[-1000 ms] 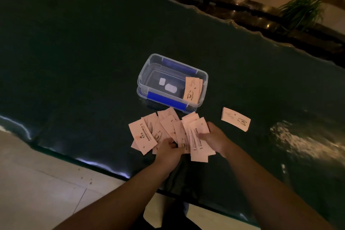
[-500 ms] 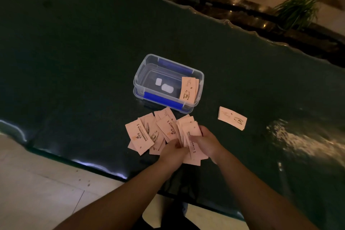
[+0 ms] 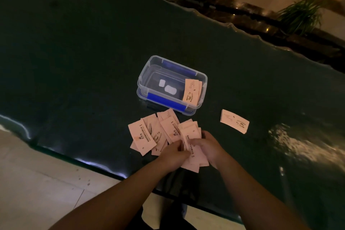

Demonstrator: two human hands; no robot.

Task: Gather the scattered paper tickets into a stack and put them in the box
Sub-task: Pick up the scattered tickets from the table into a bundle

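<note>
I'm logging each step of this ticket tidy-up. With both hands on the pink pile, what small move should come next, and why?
Probably sweep the fanned tickets in toward the bunch between the left hand and right hand. They lie spread on the table, unsquared, so nothing is ready for the box. The separate small stack on the right can wait.

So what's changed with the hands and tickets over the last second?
The right hand and left hand have closed together, squeezing the right part of the fanned tickets into a tighter bundle between them. The tickets on the left remain spread. The clear box, the tickets leaning inside it and the separate small stack are unchanged.
</note>
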